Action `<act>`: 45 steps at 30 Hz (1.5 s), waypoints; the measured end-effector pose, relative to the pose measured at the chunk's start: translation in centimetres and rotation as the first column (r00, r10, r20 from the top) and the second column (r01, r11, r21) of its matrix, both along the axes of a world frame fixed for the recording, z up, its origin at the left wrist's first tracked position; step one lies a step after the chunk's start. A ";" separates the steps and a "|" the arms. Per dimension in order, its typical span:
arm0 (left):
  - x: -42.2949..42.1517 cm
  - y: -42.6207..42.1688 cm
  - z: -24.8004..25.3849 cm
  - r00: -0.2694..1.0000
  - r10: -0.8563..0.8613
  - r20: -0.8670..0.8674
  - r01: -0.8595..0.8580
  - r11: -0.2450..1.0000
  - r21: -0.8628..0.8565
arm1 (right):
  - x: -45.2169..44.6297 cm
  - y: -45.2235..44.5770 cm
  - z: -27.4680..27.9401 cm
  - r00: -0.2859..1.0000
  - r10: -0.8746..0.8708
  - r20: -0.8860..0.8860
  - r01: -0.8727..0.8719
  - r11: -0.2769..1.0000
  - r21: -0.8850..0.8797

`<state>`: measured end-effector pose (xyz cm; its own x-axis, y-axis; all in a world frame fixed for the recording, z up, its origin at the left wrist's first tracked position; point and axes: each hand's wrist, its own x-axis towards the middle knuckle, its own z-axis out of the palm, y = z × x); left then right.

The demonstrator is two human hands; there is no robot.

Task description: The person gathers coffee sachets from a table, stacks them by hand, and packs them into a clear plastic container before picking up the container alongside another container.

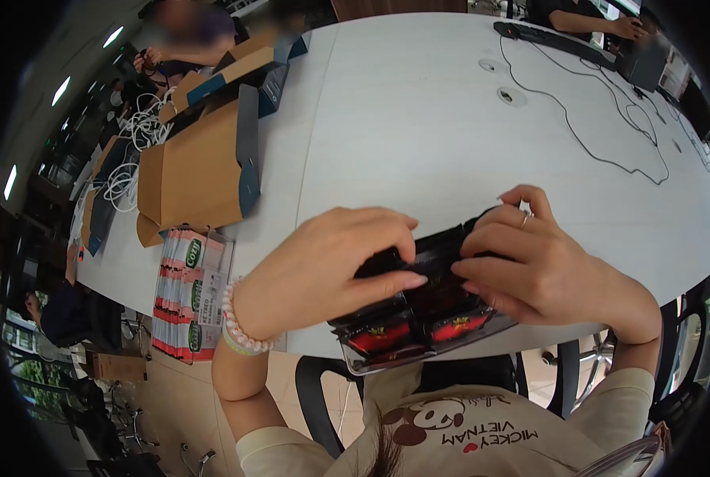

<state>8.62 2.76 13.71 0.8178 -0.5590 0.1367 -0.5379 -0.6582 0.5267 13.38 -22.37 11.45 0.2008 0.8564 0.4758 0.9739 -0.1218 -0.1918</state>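
Note:
Several black packets with red and gold print stand packed in a clear tray at the table's near edge. Over the left part of the packets, my left hand curves with its thumb and fingers apart, the fingertips touching the black packaging. On the right side, my right hand has its fingers bent around the upper edges of the black packets. The lower parts of the packets are hidden in the tray.
Red and white Cozy packets fill another clear holder at the left. Behind it lie an open cardboard box and white cables. A keyboard and black cables are at the back right. Other people sit across the table.

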 end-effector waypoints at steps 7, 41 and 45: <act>-0.5 0.2 -0.8 0.996 -0.089 -0.003 0.089 0.996 0.019 | 1.2 1.3 0.4 0.998 0.026 -0.056 -0.029 0.998 -0.048; -2.0 -1.7 -3.2 0.957 0.134 0.256 -0.145 0.989 0.025 | 1.1 1.7 1.2 0.992 -0.049 -0.113 0.049 0.999 -0.001; -2.3 -2.6 -2.5 0.952 0.064 0.301 -0.094 0.992 0.087 | 0.9 1.0 2.1 0.999 0.038 -0.036 -0.042 0.994 -0.098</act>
<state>6.29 0.12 11.22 0.7909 -0.5172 0.3272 -0.6040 -0.7456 0.2816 14.25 -21.39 13.53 0.1798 0.9064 0.3822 0.9715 -0.1027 -0.2136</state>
